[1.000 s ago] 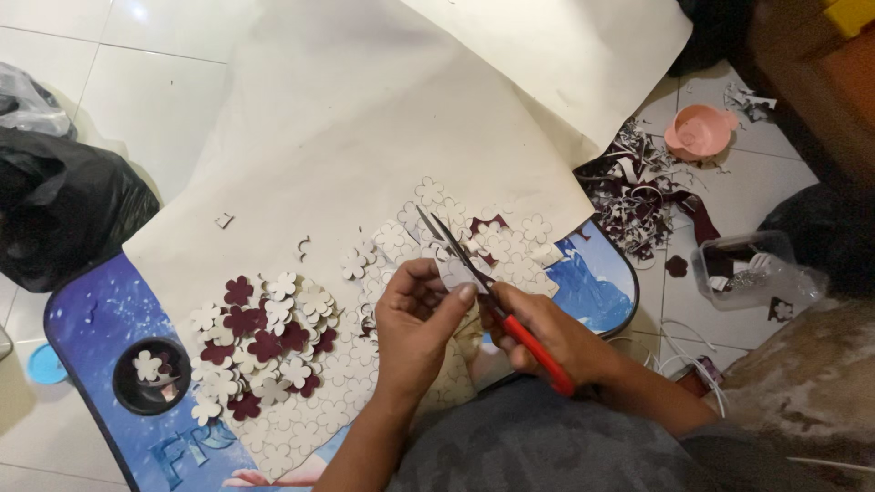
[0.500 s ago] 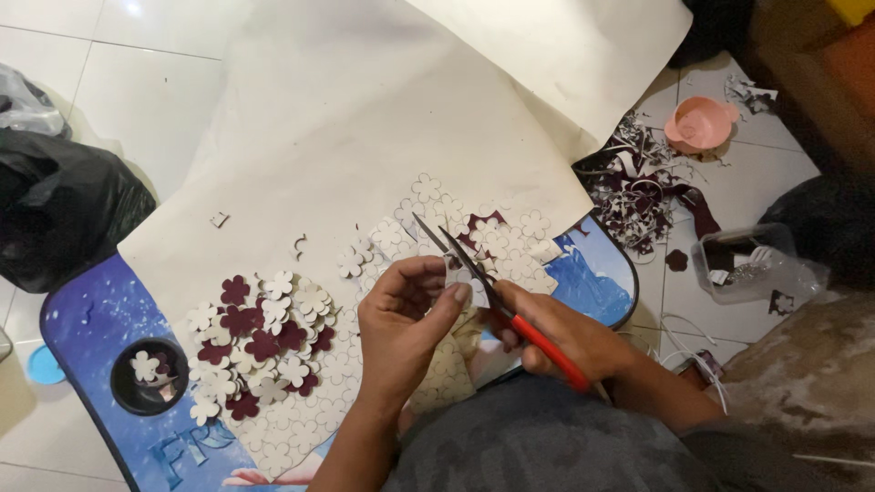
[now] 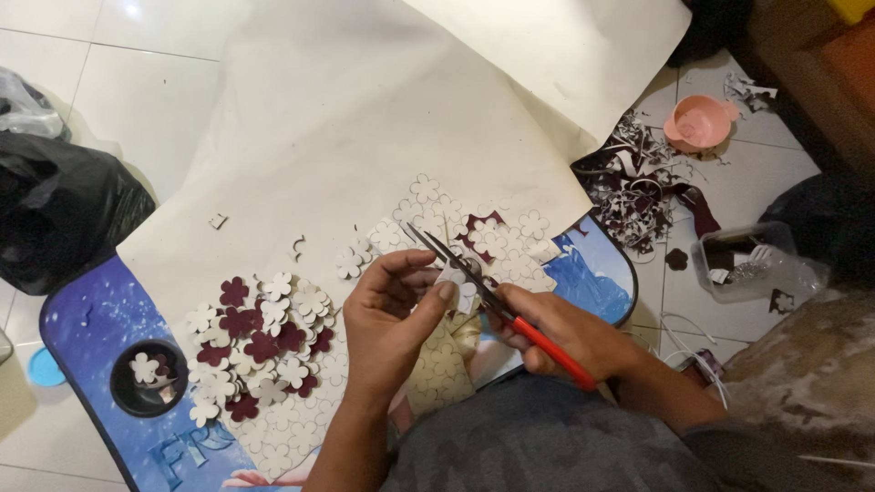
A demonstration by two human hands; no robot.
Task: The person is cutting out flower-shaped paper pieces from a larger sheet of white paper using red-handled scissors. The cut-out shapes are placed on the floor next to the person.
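Here, seen from above, a person's left hand (image 3: 394, 314) pinches a small cream paper cutout (image 3: 458, 284) between thumb and curled fingers, while the right hand (image 3: 558, 335) grips the red handles of a pair of scissors (image 3: 483, 296), blades parted and angled up to the left against the cutout. Both hands hover over a blue lap tray (image 3: 96, 319) draped with a large cream paper sheet (image 3: 346, 118). A heap of cream and maroon paper flowers (image 3: 260, 342) lies just left of the left hand; more cream flowers (image 3: 492, 232) sit beyond the scissor tips. Maroon paper scraps (image 3: 638, 196), a pink bowl (image 3: 697, 123) and a clear plastic box (image 3: 752, 264) rest on the white tiled floor to the right.
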